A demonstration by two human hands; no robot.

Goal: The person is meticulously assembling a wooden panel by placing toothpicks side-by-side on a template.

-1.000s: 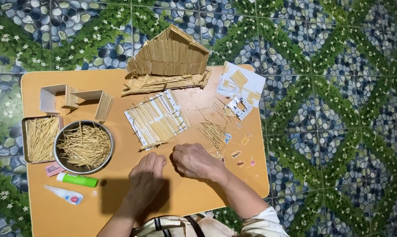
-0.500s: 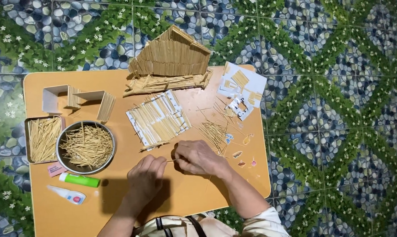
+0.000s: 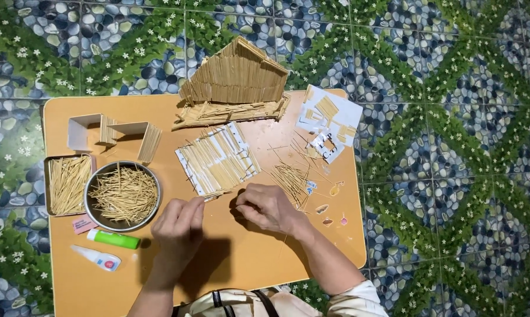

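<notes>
My left hand pinches a thin stick against the stick panel just ahead, my curled right hand steadying nearby; best pressed flush and parallel.

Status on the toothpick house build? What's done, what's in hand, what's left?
Done: a stick-clad roofed shell stands at the table's far edge. In hand: the left hand and right hand work at the near edge of a flat stick-covered panel; any grip is too small to make out. Left: the small white card walls are only partly clad, and loose sticks fill the metal bowl and tray.
</notes>
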